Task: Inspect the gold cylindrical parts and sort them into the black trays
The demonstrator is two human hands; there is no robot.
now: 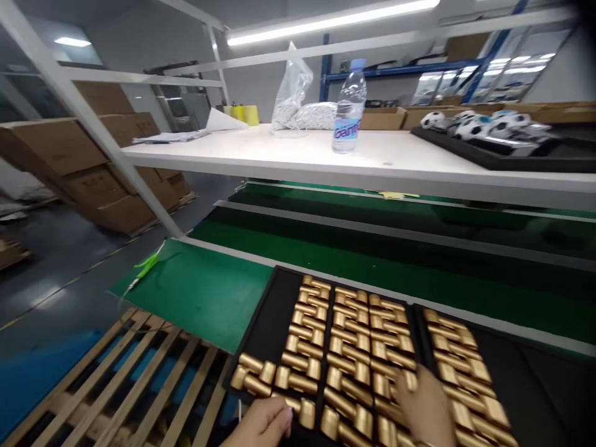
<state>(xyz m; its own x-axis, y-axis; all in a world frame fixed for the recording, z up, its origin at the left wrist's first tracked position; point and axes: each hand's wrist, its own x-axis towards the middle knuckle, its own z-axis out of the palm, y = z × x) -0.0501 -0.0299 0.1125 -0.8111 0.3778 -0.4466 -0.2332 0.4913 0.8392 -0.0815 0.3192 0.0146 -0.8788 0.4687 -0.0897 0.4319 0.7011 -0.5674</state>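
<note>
Rows of gold-coloured metal parts [345, 366], each a thick short cylinder with a thinner stem, lie in a black tray [267, 304]. At the tray's near edge, my left hand [263, 423] has thumb and fingers closed on the end of one gold-coloured part [306, 413]. My right hand [427, 406] reaches down over the right side of the same tray. Its fingers are curled around another gold-coloured part [410, 380], slightly blurred, and the hand covers some parts beneath it.
A second black tray [526, 360] with more gold parts adjoins on the right. Beyond the green table mat [200, 298] runs a green conveyor [316, 248]. Above it, a white shelf [279, 146] bears a water bottle [349, 108] and football-patterned items [479, 127]. A wooden pallet [153, 379] lies lower left.
</note>
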